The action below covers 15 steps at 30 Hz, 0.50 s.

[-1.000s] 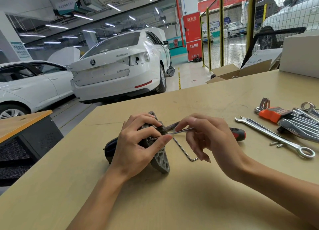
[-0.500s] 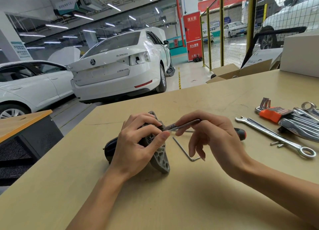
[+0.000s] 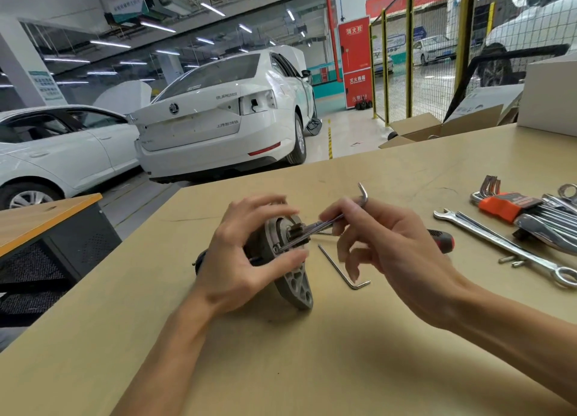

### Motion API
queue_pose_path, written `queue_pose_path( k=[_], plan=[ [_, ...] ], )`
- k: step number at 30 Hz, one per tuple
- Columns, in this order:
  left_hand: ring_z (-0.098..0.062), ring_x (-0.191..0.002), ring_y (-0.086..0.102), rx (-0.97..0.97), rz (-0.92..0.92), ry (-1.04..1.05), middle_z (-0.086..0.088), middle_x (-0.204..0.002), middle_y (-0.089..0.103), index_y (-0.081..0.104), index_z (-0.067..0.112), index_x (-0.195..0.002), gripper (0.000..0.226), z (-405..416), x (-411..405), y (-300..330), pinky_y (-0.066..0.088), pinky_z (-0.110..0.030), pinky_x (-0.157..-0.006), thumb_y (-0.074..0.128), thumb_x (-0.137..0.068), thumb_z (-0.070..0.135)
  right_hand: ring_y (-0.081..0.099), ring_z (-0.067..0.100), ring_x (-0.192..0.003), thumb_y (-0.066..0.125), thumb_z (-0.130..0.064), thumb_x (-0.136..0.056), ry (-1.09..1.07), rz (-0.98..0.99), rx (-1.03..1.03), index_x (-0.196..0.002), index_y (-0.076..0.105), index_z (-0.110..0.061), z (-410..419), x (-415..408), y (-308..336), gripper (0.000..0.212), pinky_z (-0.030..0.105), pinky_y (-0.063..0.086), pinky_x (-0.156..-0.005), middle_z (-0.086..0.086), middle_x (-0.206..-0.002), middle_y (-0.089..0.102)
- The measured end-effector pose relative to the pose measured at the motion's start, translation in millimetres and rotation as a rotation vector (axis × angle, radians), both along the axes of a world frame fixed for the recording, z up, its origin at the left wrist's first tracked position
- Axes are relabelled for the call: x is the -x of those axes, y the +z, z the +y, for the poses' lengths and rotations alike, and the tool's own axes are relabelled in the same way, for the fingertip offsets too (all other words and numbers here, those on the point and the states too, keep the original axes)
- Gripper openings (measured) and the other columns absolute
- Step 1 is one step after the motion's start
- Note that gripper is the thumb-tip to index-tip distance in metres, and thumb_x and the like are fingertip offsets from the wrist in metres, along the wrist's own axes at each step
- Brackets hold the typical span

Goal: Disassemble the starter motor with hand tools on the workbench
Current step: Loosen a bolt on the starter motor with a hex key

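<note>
Raised hex key point(image 3: 331, 220) now hides screwdriver point(image 3: 441, 240) shaft.

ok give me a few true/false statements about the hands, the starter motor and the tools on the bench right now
1. The right hand pinches an L-shaped hex key whose tip points at the starter motor. True.
2. The left hand lies flat on the workbench, away from the motor. False: it grips the motor.
3. A second hex key lies loose on the bench between the motor and the right hand. True.
4. The combination wrench is in the right hand. False: it lies on the bench at the right.
5. The orange-holdered hex key set sits left of the motor. False: it is at the far right.
</note>
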<state>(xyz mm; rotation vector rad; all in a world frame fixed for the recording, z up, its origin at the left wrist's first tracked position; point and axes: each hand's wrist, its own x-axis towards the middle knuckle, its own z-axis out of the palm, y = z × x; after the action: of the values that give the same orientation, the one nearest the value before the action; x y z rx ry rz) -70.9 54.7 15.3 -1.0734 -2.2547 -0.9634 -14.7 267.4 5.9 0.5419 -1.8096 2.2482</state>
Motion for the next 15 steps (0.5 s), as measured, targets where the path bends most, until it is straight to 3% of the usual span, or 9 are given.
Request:
queue_pose_path(
  k=[3,5,7,11,13,15],
  plan=[
    [-0.008,-0.130,0.053,-0.034,-0.344,-0.130,0.014,-0.137,0.059,0.063,0.043,-0.128,0.062,-27.6,4.1,10.3,0.047,-0.020,-0.101,0.081,-0.068,0.042,0.057,0.001,-0.075,0.048,-0.036,-0.098,-0.196,0.199,-0.120,-0.087,0.072,-0.015,0.1,0.3,-0.7,0.033,0.014,0.046,-0.067,-0.012,-0.082,0.063],
    [-0.011,-0.128,0.056,-0.064,-0.450,-0.192,0.009,-0.134,0.064,0.062,0.039,-0.131,0.066,-41.2,6.2,13.9,0.046,-0.018,-0.100,0.082,-0.068,0.034,0.055,0.002,-0.080,0.044,-0.034,-0.104,-0.341,0.389,-0.285,-0.083,0.065,-0.017,-1.4,-1.7,0.0,0.034,0.009,0.041,-0.073,-0.009,-0.086,0.057],
    [-0.011,-0.129,0.056,-0.085,-0.487,-0.187,0.007,-0.132,0.065,0.064,0.036,-0.130,0.063,-47.0,6.6,14.4,0.045,-0.017,-0.101,0.082,-0.069,0.031,0.055,0.008,-0.083,0.044,-0.030,-0.103,-0.426,0.522,-0.436,-0.082,0.062,-0.015,-4.3,-4.0,-1.3,0.032,0.014,0.039,-0.074,-0.008,-0.085,0.055],
    [-0.010,-0.121,0.062,-0.177,-0.489,-0.128,0.006,-0.123,0.071,0.072,0.037,-0.118,0.055,-45.4,6.0,10.7,0.047,-0.015,-0.096,0.086,-0.066,0.029,0.050,0.014,-0.063,0.043,-0.036,-0.103,-0.328,0.433,-0.574,-0.087,0.064,0.003,-11.5,-3.6,-11.9,0.048,0.029,0.040,-0.059,-0.002,-0.067,0.055],
    [-0.010,-0.118,0.064,-0.195,-0.464,-0.091,0.007,-0.119,0.072,0.073,0.038,-0.114,0.052,-42.3,5.1,9.5,0.048,-0.015,-0.095,0.085,-0.063,0.036,0.031,0.011,-0.052,0.046,-0.038,-0.100,-0.311,0.367,-0.574,-0.086,0.062,0.006,-14.4,-2.1,-15.5,0.049,0.022,0.027,-0.052,-0.004,-0.056,0.034],
    [-0.010,-0.117,0.064,-0.207,-0.445,-0.086,0.008,-0.117,0.073,0.074,0.039,-0.111,0.049,-40.7,4.4,9.4,0.048,-0.014,-0.094,0.085,-0.063,0.037,0.026,0.008,-0.052,0.050,-0.035,-0.100,-0.326,0.333,-0.556,-0.083,0.062,0.004,-17.8,-0.1,-15.1,0.044,0.020,0.022,-0.051,-0.007,-0.056,0.027]
  ],
)
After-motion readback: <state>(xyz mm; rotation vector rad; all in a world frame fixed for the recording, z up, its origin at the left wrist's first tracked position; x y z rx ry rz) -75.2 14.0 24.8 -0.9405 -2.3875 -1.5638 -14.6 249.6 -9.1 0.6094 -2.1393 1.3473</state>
